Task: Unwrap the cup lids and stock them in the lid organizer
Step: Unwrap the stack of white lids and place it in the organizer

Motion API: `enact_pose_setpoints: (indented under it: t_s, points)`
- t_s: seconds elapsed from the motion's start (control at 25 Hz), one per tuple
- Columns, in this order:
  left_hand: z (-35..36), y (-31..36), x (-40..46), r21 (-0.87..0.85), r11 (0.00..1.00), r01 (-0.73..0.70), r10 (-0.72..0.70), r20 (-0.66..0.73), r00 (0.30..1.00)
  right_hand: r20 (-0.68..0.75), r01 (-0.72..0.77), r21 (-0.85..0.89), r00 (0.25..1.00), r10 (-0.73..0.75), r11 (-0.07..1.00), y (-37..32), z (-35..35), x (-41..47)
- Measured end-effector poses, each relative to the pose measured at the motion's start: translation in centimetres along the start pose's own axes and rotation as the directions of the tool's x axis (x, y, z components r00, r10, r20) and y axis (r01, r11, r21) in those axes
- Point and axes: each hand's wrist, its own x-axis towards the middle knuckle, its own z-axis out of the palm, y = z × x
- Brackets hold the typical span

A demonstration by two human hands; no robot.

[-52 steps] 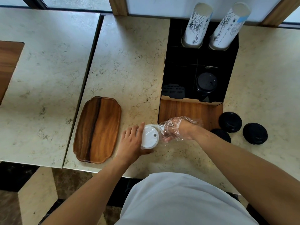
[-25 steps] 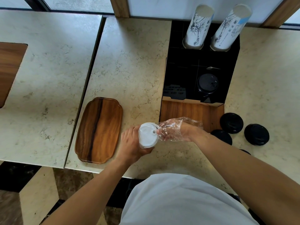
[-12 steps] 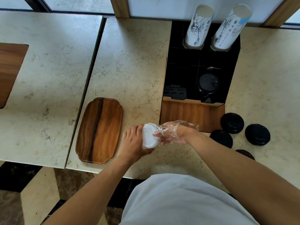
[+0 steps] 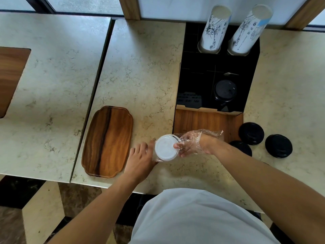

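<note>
Marbled cream tabletop, window ledge at the far edge; dark floor shows below the near edge.

White lid stack sits between the two hands, near the front edge, just in front of the lid organizer. Flat round face turned up toward the camera; how many lids are in it I cannot tell, so its long axis is a guess: seemingly short, and running away from the viewer, slightly tilted.

Right hand, sheathed in the clear plastic wrap, has thumb and fingers curled onto the stack's right rim. It is the nearer hand, in contact. Left hand lies just left of the stack, fingers loosely extended; the fingertips look to pinch or brush the film at the left rim, though the grip is not plain.

Organizer's free black compartments lie up and right of the stack, beyond the wooden front panel. One black lid stack already sits inside. Loose black lids rest on the tabletop right of the organizer.

Judgement: wrap not fully off; next move is a lift forward and right.
</note>
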Motion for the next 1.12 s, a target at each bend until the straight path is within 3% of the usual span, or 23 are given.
enact_pose_setpoints:
  t_s: [0.24,0.6,0.84,1.0,1.12]
  points:
    - [0.0,0.1,-1.1,0.09,0.995,-0.043,0.043,0.001,0.999,0.004,0.061,-0.376,0.998,-0.064,0.925,-0.7,0.7,-0.1]
    - [-0.2,-0.6,-2.5,0.072,0.997,-0.008,0.005,0.034,0.999,0.03,0.108,-0.676,0.992,-0.12,0.729,-0.7,0.2,-1.5]
    - [-0.7,0.0,-2.6,0.066,0.998,0.001,-0.005,0.073,0.997,0.022,0.123,-0.597,0.99,-0.137,0.793,-0.3,-0.7,-2.0]
    - [-0.7,0.4,-2.6,0.049,0.998,0.03,-0.035,0.114,0.993,-0.028,0.111,-0.684,0.984,-0.178,0.721,-0.7,-0.2,-2.0]
    - [-0.5,0.7,-2.6,0.06,0.997,0.044,-0.053,0.145,0.988,0.033,0.134,-0.705,0.987,-0.156,0.696,-0.7,-0.2,-2.8]
